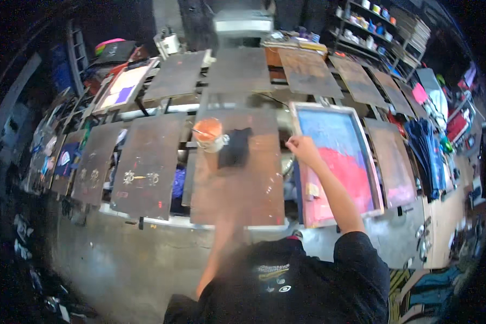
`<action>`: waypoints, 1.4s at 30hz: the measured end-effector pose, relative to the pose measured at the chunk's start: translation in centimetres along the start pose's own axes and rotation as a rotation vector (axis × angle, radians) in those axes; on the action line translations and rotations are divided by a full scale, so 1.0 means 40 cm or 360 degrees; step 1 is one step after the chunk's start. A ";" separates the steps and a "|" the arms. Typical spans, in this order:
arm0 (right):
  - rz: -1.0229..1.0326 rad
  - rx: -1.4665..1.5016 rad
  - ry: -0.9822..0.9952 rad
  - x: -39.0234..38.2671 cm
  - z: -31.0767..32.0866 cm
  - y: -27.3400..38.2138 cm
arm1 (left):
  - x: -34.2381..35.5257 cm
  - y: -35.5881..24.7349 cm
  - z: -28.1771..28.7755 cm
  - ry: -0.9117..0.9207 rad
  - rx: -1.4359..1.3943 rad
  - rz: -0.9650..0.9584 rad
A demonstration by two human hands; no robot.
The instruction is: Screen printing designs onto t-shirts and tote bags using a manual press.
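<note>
My right hand (pixel 303 149) is raised over the left edge of a wooden-framed printing screen (pixel 378 178), its fingers pinched together; whatever they hold, if anything, I cannot make out. The screen's mesh is blue at the far part and pinkish red nearer me. My left hand (pixel 224 197) is a motion blur above the near part of a brown board (pixel 267 183), so its fingers do not show. A white tub of orange ink (pixel 209 141) stands on that board, with a stick-like tool across its top. Beside the tub lies a black cloth piece (pixel 235 148).
More flat boards run in two rows, one with a pale printed pattern (pixel 140 177). A white and purple screen (pixel 125 89) lies far left. Shelves with bottles (pixel 367 27) stand at the back right. Dark blue fabric (pixel 424 151) hangs at the right.
</note>
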State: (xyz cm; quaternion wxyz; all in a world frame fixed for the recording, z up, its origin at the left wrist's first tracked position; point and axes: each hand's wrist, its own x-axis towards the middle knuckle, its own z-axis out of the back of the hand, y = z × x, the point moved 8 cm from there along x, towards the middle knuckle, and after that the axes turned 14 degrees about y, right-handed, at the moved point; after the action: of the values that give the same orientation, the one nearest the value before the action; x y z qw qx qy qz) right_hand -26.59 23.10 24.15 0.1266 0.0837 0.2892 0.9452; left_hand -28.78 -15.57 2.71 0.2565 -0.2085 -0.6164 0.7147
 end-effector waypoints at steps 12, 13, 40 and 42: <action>-0.0403 -0.0002 -0.0226 -0.543 0.316 -0.397 | 0.207 -0.330 -0.553 0.0558 0.0531 -0.0032; -0.0410 0.0048 -0.0255 -0.569 0.334 -0.424 | 0.205 -0.369 -0.594 0.0515 0.0787 0.0010; -0.0419 0.0783 0.0401 -0.537 0.061 -0.543 | 0.206 -0.387 -0.991 0.0459 0.1178 0.0370; -0.0534 0.0936 0.0539 -0.540 0.024 -0.532 | 0.214 -0.337 -0.989 0.0737 0.0526 0.0136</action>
State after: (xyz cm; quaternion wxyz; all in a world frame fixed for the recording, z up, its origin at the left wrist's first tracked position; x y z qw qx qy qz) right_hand -1.68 34.41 11.03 0.2008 -0.0894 0.5746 0.7883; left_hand -9.67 21.85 10.12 0.3906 -0.3473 -0.4072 0.7490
